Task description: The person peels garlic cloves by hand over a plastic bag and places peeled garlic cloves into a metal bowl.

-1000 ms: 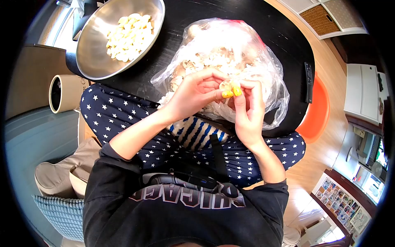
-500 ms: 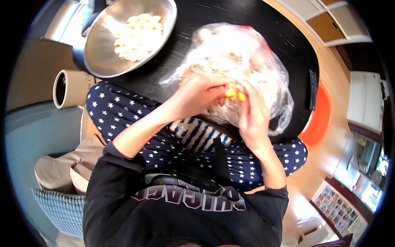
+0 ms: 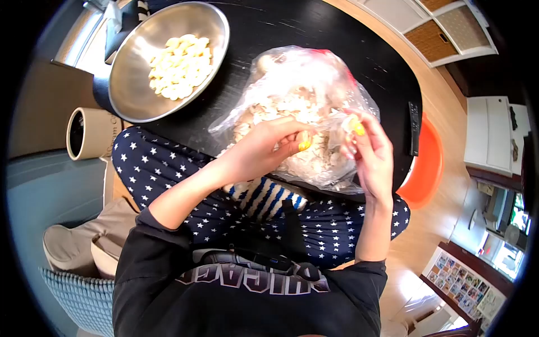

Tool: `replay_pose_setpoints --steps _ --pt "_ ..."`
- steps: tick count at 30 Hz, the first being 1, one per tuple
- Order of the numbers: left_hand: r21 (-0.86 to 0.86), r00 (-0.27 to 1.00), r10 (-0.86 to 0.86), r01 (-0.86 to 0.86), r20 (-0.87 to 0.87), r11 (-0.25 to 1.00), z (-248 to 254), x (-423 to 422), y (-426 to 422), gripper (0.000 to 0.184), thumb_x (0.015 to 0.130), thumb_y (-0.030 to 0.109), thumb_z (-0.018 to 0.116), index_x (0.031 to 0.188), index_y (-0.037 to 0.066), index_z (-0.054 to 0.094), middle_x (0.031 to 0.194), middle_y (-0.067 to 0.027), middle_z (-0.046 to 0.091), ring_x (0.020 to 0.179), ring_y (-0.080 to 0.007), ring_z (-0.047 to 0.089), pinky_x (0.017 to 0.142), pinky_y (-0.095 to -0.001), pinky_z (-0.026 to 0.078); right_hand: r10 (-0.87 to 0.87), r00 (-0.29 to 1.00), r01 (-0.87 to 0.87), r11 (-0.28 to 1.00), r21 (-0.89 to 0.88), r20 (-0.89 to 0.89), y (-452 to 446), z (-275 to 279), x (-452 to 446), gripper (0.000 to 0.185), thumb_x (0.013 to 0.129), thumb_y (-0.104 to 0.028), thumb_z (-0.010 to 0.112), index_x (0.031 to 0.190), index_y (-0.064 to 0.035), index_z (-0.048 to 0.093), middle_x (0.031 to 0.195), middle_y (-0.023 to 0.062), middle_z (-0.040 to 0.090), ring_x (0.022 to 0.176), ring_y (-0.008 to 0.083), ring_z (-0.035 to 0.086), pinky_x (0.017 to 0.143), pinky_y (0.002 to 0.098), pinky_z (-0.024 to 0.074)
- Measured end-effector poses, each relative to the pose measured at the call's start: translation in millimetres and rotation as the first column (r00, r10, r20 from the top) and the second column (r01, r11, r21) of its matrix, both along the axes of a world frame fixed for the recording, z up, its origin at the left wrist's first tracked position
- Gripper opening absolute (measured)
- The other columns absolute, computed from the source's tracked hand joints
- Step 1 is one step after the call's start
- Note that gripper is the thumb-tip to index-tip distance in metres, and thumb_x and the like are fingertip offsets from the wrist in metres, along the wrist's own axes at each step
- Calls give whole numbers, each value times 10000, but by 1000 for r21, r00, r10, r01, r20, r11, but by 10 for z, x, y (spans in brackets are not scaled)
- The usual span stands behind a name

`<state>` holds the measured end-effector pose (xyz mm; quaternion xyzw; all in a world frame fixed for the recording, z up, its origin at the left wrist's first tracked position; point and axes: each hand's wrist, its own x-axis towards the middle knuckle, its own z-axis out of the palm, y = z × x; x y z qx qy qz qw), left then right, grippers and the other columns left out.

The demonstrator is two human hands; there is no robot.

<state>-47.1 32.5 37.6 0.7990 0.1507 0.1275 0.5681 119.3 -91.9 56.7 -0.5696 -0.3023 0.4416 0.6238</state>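
The left hand [image 3: 264,147] presses thumb to fingertip, on what I cannot tell; the right hand [image 3: 373,151] pinches a pale piece [image 3: 352,122]. Both are above the bag [image 3: 303,70] of peels [image 3: 297,104]. Farther left, 1 bowl [image 3: 128,84] holds cloves [image 3: 181,67].

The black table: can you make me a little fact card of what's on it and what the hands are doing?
Table: black table with a rounded edge
Bowl: wide round silver metal bowl, upper left
Inside bowl: small cream-coloured rounded pieces
Bag: crinkly clear plastic bag; pale flaky scraps in or on it
Left hand: thumb and fingertips together; can't tell if it holds anything
Right hand: apart from the left, fingertips around a small whitish piece, blurred by glare
Right edge: long black remote control
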Motion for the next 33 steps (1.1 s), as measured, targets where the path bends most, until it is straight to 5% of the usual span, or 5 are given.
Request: replay_pose_setpoints --steps 4,13,21,23,33 --pt "382 991 13 -64 133 922 -283 70 -136 287 779 -6 586 1063 33 569 811 -89 529 701 -204 529 651 -259 442 104 909 -101 994 29 -405 16 -57 -5 284 927 -86 413 1180 24 483 776 13 456 644 65 401 563 195 356" --pt "-195 966 219 -191 139 962 -134 106 -120 286 818 -27 568 1104 -29 548 969 -89 591 824 -101 580 714 -208 471 201 825 -172 980 105 -528 38 -243 -164 161 931 -140 445 1067 -61 417 817 31 484 644 57 395 558 200 343" --pt "-63 935 336 -330 111 942 -107 65 -142 219 782 -37 595 1000 -35 612 878 -63 610 702 -45 538 634 -174 448 42 998 -45 998 49 57 101 -352 -381 199 877 -43 527 1068 -20 478 852 53 573 756 105 554 660 222 435" --pt "43 918 357 -369 175 928 -102 78 -166 225 748 -58 603 967 -16 634 803 -46 610 619 -43 498 579 -173 429 -57 807 4 996 92 587 94 -383 -367 164 860 -34 536 1017 15 541 864 87 591 761 146 580 666 249 450" --pt "168 882 353 -417 313 893 -194 106 -216 251 708 -74 627 947 -1 639 853 -92 649 762 -124 626 663 -221 497 -176 360 -17 981 195 916 126 -348 -350 174 722 30 603 894 31 574 760 136 583 677 278 573 597 328 468"
